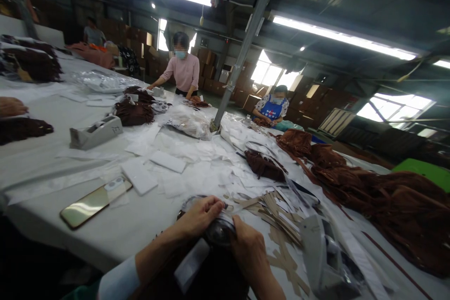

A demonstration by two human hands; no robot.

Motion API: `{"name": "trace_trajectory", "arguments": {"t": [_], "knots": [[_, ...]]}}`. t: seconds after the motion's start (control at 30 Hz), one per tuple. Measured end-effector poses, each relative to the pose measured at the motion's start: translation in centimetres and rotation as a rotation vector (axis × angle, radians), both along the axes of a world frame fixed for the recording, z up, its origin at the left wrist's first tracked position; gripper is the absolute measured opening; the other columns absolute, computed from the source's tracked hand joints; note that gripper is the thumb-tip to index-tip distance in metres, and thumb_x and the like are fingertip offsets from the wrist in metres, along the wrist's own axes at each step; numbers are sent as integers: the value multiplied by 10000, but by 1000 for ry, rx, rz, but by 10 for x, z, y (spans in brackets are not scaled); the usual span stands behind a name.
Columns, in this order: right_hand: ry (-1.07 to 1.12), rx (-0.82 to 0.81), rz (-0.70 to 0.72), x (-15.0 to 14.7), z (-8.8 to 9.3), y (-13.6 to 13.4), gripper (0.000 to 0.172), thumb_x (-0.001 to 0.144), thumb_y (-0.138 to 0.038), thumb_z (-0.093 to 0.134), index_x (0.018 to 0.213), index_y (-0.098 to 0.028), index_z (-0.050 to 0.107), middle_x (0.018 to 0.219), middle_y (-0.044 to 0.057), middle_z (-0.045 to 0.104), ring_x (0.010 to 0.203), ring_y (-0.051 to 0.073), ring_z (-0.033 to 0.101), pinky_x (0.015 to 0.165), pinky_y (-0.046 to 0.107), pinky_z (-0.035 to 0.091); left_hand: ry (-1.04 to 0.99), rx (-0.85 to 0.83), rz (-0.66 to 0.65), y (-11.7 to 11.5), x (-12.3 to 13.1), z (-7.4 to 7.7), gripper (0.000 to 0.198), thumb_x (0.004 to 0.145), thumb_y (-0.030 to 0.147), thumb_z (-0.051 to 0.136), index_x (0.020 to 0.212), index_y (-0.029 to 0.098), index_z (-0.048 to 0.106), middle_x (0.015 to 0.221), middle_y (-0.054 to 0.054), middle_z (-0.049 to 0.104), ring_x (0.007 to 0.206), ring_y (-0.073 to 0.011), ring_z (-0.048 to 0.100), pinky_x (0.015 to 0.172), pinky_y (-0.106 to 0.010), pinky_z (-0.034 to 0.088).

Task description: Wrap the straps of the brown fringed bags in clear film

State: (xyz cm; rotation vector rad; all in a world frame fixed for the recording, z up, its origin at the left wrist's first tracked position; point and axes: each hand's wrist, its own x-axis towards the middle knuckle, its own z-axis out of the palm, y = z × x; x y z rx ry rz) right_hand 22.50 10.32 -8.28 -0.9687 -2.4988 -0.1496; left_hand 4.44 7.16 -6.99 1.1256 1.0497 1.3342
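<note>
Close to my body is a dark brown bag [221,267], its upper part shiny and rounded, with white wrapping along the top. The fingers of my left hand [202,215] are closed at that top edge; exactly what they pinch is too small to tell. My right hand [248,241] grips the bag's right side, thumb near the shiny part. A pale strip [191,265] hangs against the bag's front. Right of my hands lie many brown paper strips [276,215] and a grey tape dispenser [321,255].
A phone [94,202] and white pads [139,177] lie on the left, below another tape dispenser [95,132]. A metal post [242,51] rises from the table. Brown bags [379,192] are heaped on the right. Two co-workers [184,68] stand across the table.
</note>
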Motion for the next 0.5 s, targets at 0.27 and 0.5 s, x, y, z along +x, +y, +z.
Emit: {"name": "trace_trajectory", "arguments": {"t": [0.27, 0.5], "knots": [[-154, 251, 84, 0, -4, -14, 213, 965, -100, 351, 885, -189, 526, 659, 24, 562, 567, 179, 518, 550, 320, 296, 577, 127, -284, -19, -16, 2, 375, 906, 488, 446, 993, 201, 671, 938, -60, 698, 837, -215, 615, 721, -269, 420], [-59, 168, 93, 10, -7, -21, 212, 992, -151, 326, 902, -189, 514, 681, 18, 547, 603, 175, 512, 567, 309, 300, 668, 108, -224, -26, 1, 4, 303, 893, 459, 474, 844, 184, 591, 810, -42, 649, 743, -194, 599, 636, -264, 400]]}}
